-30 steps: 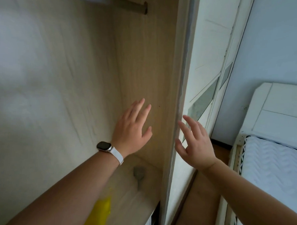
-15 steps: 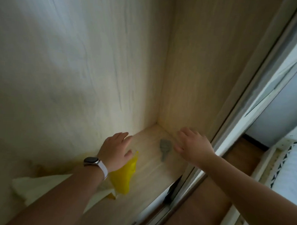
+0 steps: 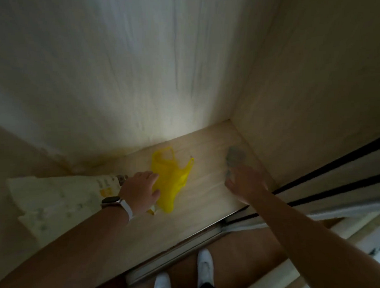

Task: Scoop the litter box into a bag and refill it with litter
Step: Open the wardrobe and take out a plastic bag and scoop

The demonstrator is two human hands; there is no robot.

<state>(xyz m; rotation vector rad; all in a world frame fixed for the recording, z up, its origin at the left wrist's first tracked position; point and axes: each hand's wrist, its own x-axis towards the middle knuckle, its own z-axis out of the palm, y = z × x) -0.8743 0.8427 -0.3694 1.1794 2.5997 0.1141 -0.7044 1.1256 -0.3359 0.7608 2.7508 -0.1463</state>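
Note:
A yellow plastic bag (image 3: 172,177) lies crumpled on the wooden floor of a wardrobe (image 3: 206,191). My left hand (image 3: 140,189), with a watch on its wrist, rests on the bag's left edge with fingers reaching over it. To the right lies a grey litter scoop (image 3: 235,156), its head pointing toward the back corner. My right hand (image 3: 246,182) covers the scoop's handle; blur hides whether the fingers are closed round it. A large white printed litter bag (image 3: 53,195) lies on its side at the left, partly behind my left forearm.
The wardrobe's back panel (image 3: 144,67) and right side wall (image 3: 315,94) close in the space. A sliding-door track (image 3: 174,251) runs along the front edge. My feet in white (image 3: 205,265) stand on the brown floor below it.
The view has tilted down to the wardrobe floor. Both hands have dropped lower: the left one onto the yellow bag, the right one from beside the scoop onto its handle.

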